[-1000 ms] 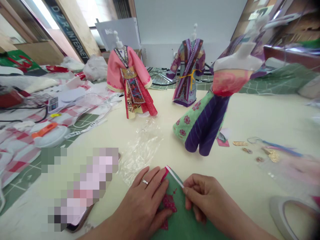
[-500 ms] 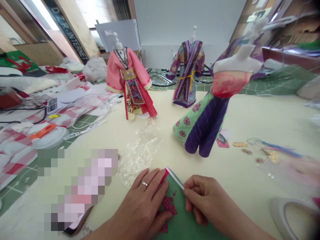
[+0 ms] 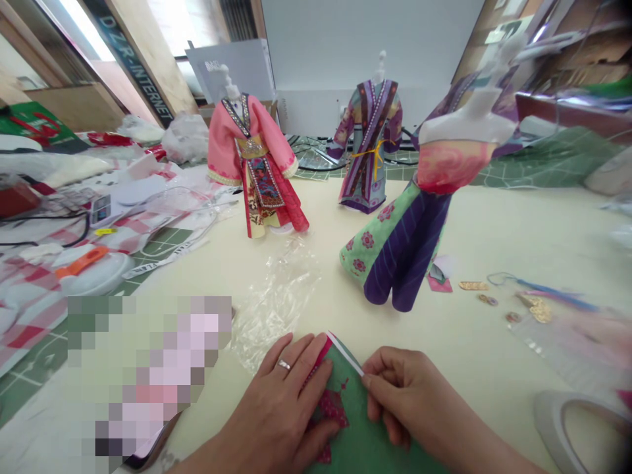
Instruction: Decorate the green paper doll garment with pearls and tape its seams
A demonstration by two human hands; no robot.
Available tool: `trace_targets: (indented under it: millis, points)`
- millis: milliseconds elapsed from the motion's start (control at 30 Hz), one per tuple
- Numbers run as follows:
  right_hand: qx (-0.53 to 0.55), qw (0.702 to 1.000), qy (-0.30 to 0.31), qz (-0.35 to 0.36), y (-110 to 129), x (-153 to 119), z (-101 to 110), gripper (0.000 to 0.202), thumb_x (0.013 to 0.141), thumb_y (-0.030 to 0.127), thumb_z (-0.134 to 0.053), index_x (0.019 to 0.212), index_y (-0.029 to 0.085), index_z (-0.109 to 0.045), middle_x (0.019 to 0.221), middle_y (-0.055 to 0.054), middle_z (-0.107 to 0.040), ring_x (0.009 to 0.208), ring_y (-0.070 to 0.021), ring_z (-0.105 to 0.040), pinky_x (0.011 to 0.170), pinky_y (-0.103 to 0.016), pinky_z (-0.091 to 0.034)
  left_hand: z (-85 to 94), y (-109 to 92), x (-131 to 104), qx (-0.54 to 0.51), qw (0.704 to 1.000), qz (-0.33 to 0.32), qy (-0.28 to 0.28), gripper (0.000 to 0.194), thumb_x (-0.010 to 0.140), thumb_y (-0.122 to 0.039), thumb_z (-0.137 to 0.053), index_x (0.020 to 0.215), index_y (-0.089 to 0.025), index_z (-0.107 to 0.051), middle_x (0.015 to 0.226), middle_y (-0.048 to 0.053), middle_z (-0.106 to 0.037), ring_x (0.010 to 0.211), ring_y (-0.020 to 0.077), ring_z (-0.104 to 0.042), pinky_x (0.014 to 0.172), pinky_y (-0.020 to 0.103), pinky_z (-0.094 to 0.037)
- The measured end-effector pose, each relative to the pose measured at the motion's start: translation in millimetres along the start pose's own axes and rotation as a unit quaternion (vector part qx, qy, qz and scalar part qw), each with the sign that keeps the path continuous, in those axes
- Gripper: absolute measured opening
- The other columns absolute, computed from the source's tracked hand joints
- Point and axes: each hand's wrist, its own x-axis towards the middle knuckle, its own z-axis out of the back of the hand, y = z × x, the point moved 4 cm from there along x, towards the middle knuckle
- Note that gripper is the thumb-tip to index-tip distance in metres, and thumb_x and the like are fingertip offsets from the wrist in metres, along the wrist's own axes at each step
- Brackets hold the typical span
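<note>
A piece of green fabric (image 3: 363,421) with pink patterned parts and a bright pink edge lies on the pale tabletop in front of me. My left hand (image 3: 291,401), wearing a ring, rests flat on its left side with the fingers stretched out and pressing it down. Along the fabric's upper right edge runs a narrow white strip of tape (image 3: 344,352). Its lower end sits between the thumb and forefinger of my right hand (image 3: 399,388), which is closed in a pinch. The other fingers of that hand curl beneath, partly hidden.
Several small dressed mannequins stand behind: one in a pink robe (image 3: 254,145), one in a purple robe (image 3: 368,145), and a nearer one in a green and purple skirt (image 3: 402,243). A tape roll (image 3: 553,421), gold trinkets (image 3: 538,308), crumpled plastic (image 3: 276,296) and a blurred-out phone (image 3: 162,375) surround my hands.
Both hands keep almost the same position on the fabric and the white strip. The whole view has shifted very slightly.
</note>
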Motion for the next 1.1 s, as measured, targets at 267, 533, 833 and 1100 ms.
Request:
trace_targets:
  millis: [267, 533, 833, 1100]
  points:
    - [0.002, 1.000, 0.003, -0.007, -0.9, 2.6, -0.5, 0.009, 0.075, 0.027, -0.050, 0.071, 0.020, -0.051, 0.053, 0.005, -0.058, 0.034, -0.0061, -0.043, 0.033, -0.015, -0.032, 1.3, -1.3, 1.9, 0.023, 0.999, -0.022, 0.027, 0.048, 0.083, -0.034, -0.057, 0.124, -0.009, -0.051, 0.133, 0.015, -0.052, 0.118, 0.0318, -0.048, 0.098, 0.053, -0.038]
    - [-0.011, 1.000, 0.003, -0.001, -0.8, 1.5, 1.0, 0.009, 0.077, 0.025, -0.048, 0.072, 0.019, -0.051, 0.054, 0.005, -0.059, 0.035, -0.0054, -0.044, 0.034, -0.015, -0.031, 2.5, -1.2, 2.2, 0.023, 1.000, -0.017, 0.004, 0.044, 0.085, -0.036, -0.056, 0.122, -0.012, -0.054, 0.131, 0.011, -0.055, 0.116, 0.0296, -0.050, 0.098, 0.050, -0.039]
    - [-0.010, 1.000, 0.001, 0.005, -1.4, 2.0, 0.4, 0.008, 0.078, 0.024, -0.047, 0.073, 0.019, -0.051, 0.054, 0.005, -0.060, 0.035, -0.0051, -0.044, 0.034, -0.015, -0.031, 2.2, -0.7, 2.3, 0.033, 0.998, -0.033, 0.046, 0.051, 0.082, -0.038, -0.058, 0.124, -0.008, -0.050, 0.135, 0.016, -0.050, 0.118, 0.0326, -0.047, 0.098, 0.053, -0.036]
    - [-0.012, 1.000, 0.007, 0.003, -2.6, 1.7, 2.8, 0.009, 0.079, 0.021, -0.046, 0.073, 0.018, -0.051, 0.054, 0.006, -0.060, 0.035, -0.0040, -0.044, 0.034, -0.014, -0.031, 0.2, 0.7, -0.4, 0.028, 0.998, -0.032, 0.044, 0.057, 0.083, -0.042, -0.057, 0.129, -0.010, -0.046, 0.138, 0.014, -0.047, 0.121, 0.0322, -0.044, 0.101, 0.053, -0.031]
